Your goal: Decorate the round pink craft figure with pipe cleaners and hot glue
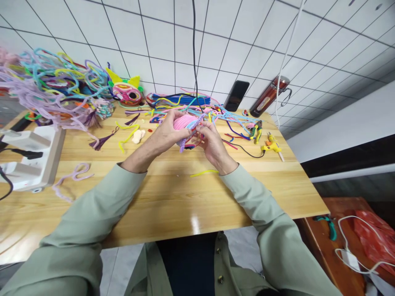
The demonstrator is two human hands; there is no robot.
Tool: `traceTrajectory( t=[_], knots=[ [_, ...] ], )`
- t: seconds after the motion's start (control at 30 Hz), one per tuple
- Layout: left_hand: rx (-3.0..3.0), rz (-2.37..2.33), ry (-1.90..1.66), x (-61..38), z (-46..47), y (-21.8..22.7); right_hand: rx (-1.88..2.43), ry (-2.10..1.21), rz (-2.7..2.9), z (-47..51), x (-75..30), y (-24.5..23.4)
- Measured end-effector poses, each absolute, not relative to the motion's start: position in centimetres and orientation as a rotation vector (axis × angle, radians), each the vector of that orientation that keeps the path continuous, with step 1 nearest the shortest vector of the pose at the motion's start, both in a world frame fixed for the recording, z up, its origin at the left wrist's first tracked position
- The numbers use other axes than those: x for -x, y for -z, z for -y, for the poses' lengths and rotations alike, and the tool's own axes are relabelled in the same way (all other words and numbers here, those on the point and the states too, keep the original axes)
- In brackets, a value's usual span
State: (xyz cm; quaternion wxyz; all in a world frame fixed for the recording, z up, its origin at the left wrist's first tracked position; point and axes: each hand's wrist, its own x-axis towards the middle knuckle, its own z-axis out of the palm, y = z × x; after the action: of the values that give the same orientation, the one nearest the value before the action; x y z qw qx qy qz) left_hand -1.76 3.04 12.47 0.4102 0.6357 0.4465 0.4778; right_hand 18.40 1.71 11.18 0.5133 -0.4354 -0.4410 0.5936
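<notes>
My left hand (169, 133) is closed around a pink pipe-cleaner figure (184, 121), which is held a little above the table. A twisted lilac pipe cleaner (182, 144) runs slantwise across its near side. From the other side, my right hand (212, 144) pinches at the figure's edge, beside the lilac strip. Its fingertips partly cover what they grip, though they meet at the figure. Below the hands lies a short yellow pipe cleaner (203, 173) on the wooden table (160, 197).
Tangled pipe cleaners (61, 90) fill the back left beside a finished-looking pink-and-yellow figure (128, 91). A power strip (46, 160) sits at left. Along the back stand a phone (237, 95) and a bottle (270, 97). Pliers (256, 131) and a glue gun (272, 147) lie right.
</notes>
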Motion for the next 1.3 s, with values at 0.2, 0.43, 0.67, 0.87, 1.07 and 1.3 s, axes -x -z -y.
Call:
traceTrajectory(
  t=[0.2,0.43,0.67,0.87,1.07,1.3],
  knots=[
    [-1.552,-1.135,-1.232,1.5,-3.5,-11.5,1.031,-1.468,1.009,-1.7,-18.4,-11.3],
    [-1.599,-1.133,-1.212,1.7,-3.7,-11.6,1.017,-1.488,0.980,-1.9,-18.6,-11.3],
    [-1.656,-1.178,-1.156,1.2,-3.0,-12.4,1.025,-1.492,0.883,-1.6,-18.3,-11.8],
    [-1.614,-1.198,-1.135,1.2,-2.9,-12.8,1.010,-1.508,0.886,-1.6,-18.3,-11.4],
    [-1.540,-1.191,-1.085,1.2,-2.8,-13.0,1.053,-1.513,0.927,-1.7,-18.4,-11.7],
    [-0.963,-0.905,-0.994,2.9,-4.4,-13.0,1.157,-1.395,1.068,-2.9,-20.7,-11.6]
  ],
)
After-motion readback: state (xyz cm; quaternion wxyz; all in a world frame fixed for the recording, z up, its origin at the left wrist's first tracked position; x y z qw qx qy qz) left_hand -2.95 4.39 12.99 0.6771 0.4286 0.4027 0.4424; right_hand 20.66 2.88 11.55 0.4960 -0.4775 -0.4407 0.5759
